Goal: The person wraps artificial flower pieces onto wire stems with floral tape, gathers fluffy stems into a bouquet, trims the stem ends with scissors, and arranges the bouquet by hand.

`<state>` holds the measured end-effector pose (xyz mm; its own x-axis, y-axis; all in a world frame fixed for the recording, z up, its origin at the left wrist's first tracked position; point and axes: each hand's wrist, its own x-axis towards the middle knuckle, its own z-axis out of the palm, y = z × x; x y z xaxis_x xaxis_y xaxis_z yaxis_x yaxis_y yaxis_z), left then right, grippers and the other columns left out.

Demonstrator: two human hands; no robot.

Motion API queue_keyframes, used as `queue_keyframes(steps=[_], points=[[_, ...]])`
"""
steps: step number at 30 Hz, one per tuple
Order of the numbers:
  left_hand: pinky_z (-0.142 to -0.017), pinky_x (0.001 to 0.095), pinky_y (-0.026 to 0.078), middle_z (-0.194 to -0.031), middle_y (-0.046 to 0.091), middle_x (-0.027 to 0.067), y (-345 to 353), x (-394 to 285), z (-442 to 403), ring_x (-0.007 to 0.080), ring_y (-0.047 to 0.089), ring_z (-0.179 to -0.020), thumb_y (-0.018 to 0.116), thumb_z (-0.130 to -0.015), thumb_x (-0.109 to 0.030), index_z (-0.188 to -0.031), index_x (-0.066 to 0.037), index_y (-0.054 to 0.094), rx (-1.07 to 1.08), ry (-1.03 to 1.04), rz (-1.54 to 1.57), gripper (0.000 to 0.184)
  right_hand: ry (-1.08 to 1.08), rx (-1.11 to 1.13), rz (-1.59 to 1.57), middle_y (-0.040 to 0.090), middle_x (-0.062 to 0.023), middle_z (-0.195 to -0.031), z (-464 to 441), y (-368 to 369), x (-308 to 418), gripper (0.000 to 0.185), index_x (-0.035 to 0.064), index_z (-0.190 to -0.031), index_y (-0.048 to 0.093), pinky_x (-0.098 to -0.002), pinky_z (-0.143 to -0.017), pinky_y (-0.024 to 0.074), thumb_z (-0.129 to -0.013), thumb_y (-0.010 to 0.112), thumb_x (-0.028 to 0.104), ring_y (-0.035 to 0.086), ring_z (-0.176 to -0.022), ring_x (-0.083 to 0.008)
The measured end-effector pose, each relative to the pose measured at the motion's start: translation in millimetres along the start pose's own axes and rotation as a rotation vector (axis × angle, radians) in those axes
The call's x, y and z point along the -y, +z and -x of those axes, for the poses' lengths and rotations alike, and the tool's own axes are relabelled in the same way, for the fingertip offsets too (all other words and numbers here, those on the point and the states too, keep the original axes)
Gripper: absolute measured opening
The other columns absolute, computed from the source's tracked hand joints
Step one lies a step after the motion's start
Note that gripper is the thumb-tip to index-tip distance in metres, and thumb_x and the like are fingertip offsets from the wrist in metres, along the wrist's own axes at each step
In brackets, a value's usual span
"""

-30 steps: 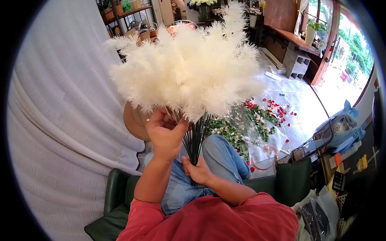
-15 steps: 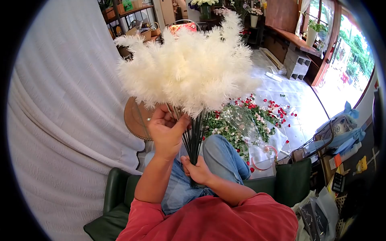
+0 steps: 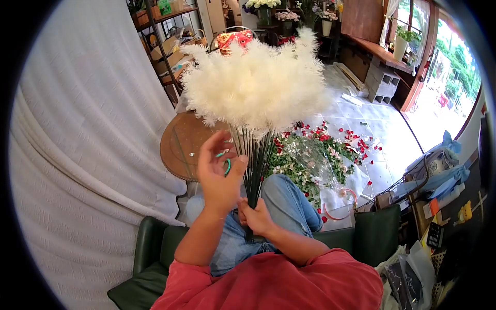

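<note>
A full bunch of cream-white feathery sprays [image 3: 253,88] stands upright in front of me, its thin dark stems [image 3: 254,155] gathered below. My right hand [image 3: 256,217] is closed around the lower stems, above my lap. My left hand [image 3: 219,173] is raised beside the stems on their left, fingers apart and curved, with the thumb nearest them. Behind those fingers shows a teal loop [image 3: 227,165], perhaps a scissors handle; it seems to lie beyond the hand, and most of it is hidden.
A round brown table [image 3: 178,147] stands ahead to the left, by a white curtain [image 3: 93,129]. Red and pale petals with cut greenery [image 3: 305,160] cover part of the floor. A green sofa [image 3: 150,243] surrounds my seat. A cluttered desk [image 3: 439,243] is at right.
My left hand has come away from the upper stems and opened. The feathery bunch has shifted slightly right and down, showing more stem and table. My right hand keeps its hold.
</note>
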<state>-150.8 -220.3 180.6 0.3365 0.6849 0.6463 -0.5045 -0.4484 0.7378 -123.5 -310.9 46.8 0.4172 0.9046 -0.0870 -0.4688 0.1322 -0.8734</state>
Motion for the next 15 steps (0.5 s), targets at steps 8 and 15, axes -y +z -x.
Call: queue_keyframes(steps=[8,15], points=[[-0.063,0.0247,0.046,-0.084,0.061,0.0077,6,-26,9,0.0123,0.055,-0.070,0.073,-0.078,0.003,-0.086,0.002,0.066,0.186,0.297,-0.405,0.011,-0.184,-0.076,0.206,0.048,0.0032,-0.060,-5,-5,-13,0.037,0.0048,-0.071,0.051,-0.0259,-0.046,0.0332,-0.101,0.054,0.027,0.043,-0.054,-0.0053],[-0.049,0.0278,0.045,-0.076,0.063,0.0079,8,-26,12,0.0150,0.057,-0.054,0.074,-0.075,0.001,-0.079,-0.001,0.063,0.139,0.228,-0.440,0.012,-0.461,-0.169,0.273,0.049,0.0007,-0.061,-13,-10,-19,0.027,-0.0007,-0.084,0.062,-0.0301,-0.050,0.0380,-0.100,0.052,0.018,0.045,-0.059,-0.0083]])
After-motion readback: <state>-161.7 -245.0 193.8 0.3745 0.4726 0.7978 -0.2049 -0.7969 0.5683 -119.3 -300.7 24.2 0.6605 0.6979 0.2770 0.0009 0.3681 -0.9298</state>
